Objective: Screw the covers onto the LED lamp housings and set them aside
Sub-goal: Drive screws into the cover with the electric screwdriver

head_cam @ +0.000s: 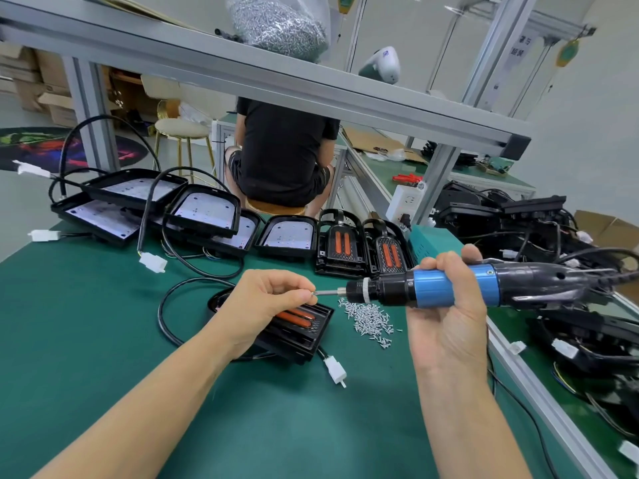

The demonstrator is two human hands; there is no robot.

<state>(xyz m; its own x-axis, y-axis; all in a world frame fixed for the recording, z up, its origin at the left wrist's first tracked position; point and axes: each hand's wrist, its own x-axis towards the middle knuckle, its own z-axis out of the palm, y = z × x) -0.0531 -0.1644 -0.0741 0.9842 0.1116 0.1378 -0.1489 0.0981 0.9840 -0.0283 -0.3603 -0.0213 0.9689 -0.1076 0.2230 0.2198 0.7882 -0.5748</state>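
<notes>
Loose screws beside covered housing; left hand overlaps housing

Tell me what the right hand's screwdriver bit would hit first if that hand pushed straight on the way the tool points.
The small silver screw pinched by the left hand, then its fingertips. The right hand holds the blue and black electric screwdriver level, pointing left, the bit apparently already meeting that screw.

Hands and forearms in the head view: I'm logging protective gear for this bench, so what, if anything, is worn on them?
Nothing is worn. The left hand and the right hand are bare, with no gloves. No ring shows on the fingers, and no watch or wrist strap shows. Both forearms are bare to the picture's lower edge, with no sleeve in view.
</notes>
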